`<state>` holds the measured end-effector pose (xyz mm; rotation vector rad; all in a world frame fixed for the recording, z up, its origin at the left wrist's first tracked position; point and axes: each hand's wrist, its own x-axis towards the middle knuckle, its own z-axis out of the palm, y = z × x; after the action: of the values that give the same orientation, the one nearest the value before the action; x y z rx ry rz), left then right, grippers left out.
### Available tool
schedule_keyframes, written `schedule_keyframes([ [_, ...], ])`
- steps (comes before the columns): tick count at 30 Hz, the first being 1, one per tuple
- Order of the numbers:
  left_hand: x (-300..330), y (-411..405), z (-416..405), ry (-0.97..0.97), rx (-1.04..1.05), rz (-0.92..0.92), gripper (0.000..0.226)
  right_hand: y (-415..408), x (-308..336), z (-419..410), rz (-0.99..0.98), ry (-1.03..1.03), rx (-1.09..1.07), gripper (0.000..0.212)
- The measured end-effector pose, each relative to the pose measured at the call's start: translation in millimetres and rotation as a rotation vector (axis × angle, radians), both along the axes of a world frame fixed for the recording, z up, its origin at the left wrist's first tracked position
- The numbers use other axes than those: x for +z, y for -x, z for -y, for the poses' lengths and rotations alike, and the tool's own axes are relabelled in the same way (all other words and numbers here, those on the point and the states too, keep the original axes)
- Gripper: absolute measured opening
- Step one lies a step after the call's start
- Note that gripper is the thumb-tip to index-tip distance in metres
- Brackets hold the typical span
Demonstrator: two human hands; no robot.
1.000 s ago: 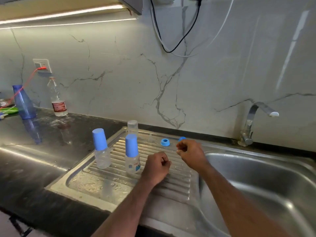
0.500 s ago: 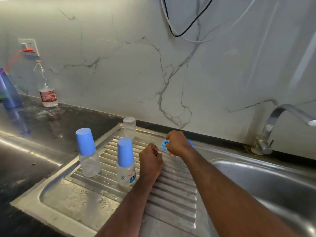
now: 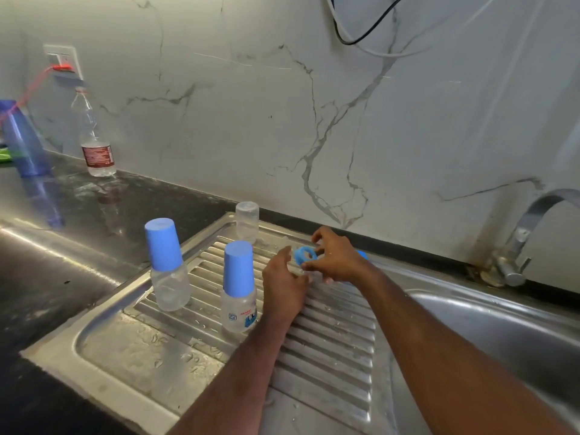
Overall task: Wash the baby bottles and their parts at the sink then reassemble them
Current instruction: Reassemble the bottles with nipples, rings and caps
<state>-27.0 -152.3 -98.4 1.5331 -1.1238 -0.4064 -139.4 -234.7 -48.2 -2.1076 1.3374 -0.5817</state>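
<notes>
Bottles: 2 capped (image 3: 239,287), 1 uncapped (image 3: 247,221); 1 ring (image 3: 304,256).

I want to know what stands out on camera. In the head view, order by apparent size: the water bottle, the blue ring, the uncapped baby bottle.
1. water bottle, though farthest from the camera
2. uncapped baby bottle
3. blue ring, partly covered by the right hand
</notes>
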Motion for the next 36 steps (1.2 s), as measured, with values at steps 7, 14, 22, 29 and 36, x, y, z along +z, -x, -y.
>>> schedule_keyframes([
  [7, -0.1, 3.7, 0.0, -0.031, 0.008, 0.04, 0.051, 10.8, 6.7, -3.4, -0.055, -0.145, 0.147, 0.03],
  [14, 1.3, 0.0, 1.0, -0.06, -0.012, -0.072, 0.063, 5.2, 4.1, 0.4, -0.061, -0.146, 0.141, 0.03],
  [22, -1.4, -0.4, 5.1, -0.072, 0.103, -0.234, 0.059, -11.8, -0.8, 22.3, 0.005, 0.013, 0.001, 0.032],
  [29, -1.3, 2.8, 6.8, -0.053, 0.116, -0.284, 0.066, -52.2, -11.2, 51.8, -0.076, 0.094, 0.036, 0.038],
  [36, 0.7, 3.4, 8.9, -0.051, 0.116, -0.24, 0.063, -43.1, -8.0, 37.2, 0.001, 0.175, -0.073, 0.007],
])
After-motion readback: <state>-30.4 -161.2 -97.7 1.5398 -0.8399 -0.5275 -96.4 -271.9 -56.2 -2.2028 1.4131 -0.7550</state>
